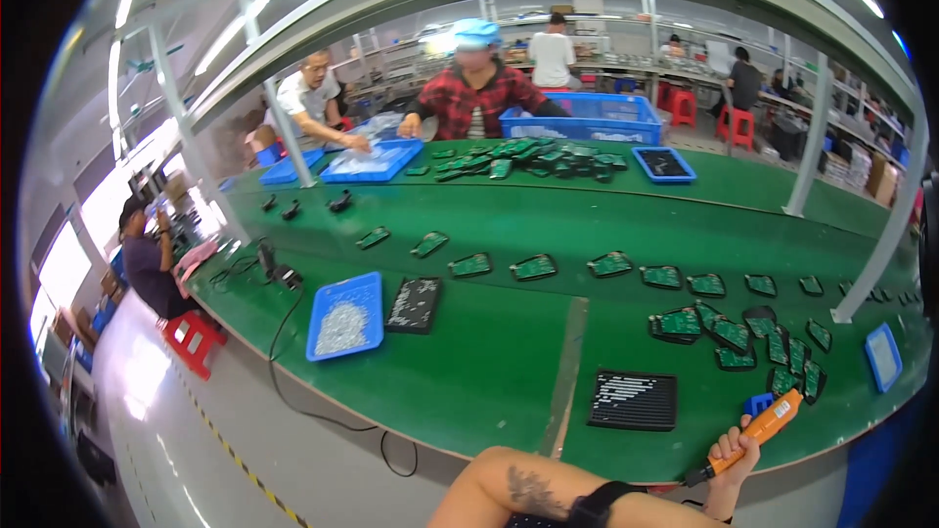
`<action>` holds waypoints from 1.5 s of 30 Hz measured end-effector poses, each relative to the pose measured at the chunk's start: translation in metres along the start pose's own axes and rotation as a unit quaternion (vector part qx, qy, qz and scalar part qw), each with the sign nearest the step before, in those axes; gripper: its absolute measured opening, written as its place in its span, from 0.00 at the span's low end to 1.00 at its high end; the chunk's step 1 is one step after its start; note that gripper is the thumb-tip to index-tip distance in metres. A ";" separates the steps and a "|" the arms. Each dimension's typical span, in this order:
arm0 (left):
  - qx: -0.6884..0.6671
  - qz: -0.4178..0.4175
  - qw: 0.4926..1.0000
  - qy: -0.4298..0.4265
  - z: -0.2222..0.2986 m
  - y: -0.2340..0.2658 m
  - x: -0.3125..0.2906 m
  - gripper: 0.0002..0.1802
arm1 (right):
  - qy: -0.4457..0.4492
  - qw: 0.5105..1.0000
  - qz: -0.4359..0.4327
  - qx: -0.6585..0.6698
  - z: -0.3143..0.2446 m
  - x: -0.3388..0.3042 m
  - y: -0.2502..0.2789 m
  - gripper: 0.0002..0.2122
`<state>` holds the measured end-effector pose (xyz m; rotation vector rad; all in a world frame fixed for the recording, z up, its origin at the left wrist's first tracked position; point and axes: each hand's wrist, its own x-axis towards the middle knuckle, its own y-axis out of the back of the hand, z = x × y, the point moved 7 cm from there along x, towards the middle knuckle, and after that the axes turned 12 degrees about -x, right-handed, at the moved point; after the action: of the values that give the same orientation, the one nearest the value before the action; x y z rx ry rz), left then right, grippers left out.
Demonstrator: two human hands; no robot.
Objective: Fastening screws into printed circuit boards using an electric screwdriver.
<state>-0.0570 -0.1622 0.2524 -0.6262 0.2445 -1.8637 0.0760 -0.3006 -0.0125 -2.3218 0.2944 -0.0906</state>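
Near the table's front right edge, my right hand [734,452] is closed around an orange electric screwdriver [771,420]. The tool lies slanted, its black end [696,476] low and to the left. My left forearm [533,484] crosses the lower edge toward the right, with a black band [604,504] at the wrist; the fingers of my left hand cannot be made out. Beyond the screwdriver is a loose group of green circuit boards in black housings [729,334]. A black slotted tray [634,401] with rows of small light pieces lies left of my right hand. Behind the tool sits a small blue block [758,404].
A blue tray of small pale parts [344,328] stands beside a black tray [414,305]. More boards [533,267] form a line across the green table [469,352]. A metal post [880,254] rises at right. Co-workers [474,88] sit opposite, by a board pile [538,158].
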 end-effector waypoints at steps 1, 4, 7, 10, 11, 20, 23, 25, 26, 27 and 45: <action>0.049 0.022 0.996 -0.077 -0.002 0.009 -0.007 0.33 | -0.009 1.000 -0.009 0.001 0.006 0.001 -0.005 0.11; 0.018 0.196 0.969 -0.147 0.007 0.047 -0.051 0.35 | -0.019 1.000 -0.005 0.005 0.015 0.000 -0.012 0.12; 0.100 0.242 0.947 -0.186 0.008 0.088 -0.094 0.28 | -0.012 1.000 0.016 -0.004 0.008 0.002 -0.003 0.12; 0.093 0.382 0.910 -0.133 0.010 0.117 -0.117 0.22 | -0.046 0.999 -0.007 -0.005 0.010 0.002 0.000 0.13; 0.125 0.453 0.879 -0.079 0.008 0.133 -0.127 0.18 | -0.043 0.999 -0.004 -0.003 0.009 0.003 0.002 0.13; 0.362 0.628 0.654 0.217 0.070 0.382 -0.239 0.31 | -0.065 0.997 -0.043 0.027 0.017 0.009 0.000 0.14; 0.374 0.670 0.609 0.200 0.118 0.443 -0.257 0.19 | -0.088 0.992 -0.087 0.012 0.002 -0.007 -0.022 0.11; 0.394 0.644 0.646 0.112 0.141 0.482 -0.238 0.13 | -0.071 0.991 -0.112 0.031 -0.004 -0.019 -0.011 0.11; 0.383 0.683 0.614 0.104 0.146 0.505 -0.259 0.12 | -0.111 0.985 -0.129 0.043 0.023 0.016 -0.006 0.11; 0.393 0.709 0.580 0.081 0.156 0.520 -0.265 0.09 | -0.108 0.978 -0.174 0.038 0.034 0.030 -0.011 0.12; 0.352 0.489 0.723 0.338 0.088 0.463 -0.216 0.16 | -0.076 0.994 -0.073 0.042 0.016 0.004 0.012 0.17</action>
<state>0.4194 -0.1274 0.0520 0.6734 0.2378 -0.9010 0.0802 -0.2986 -0.0320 -2.2498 0.0444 0.0020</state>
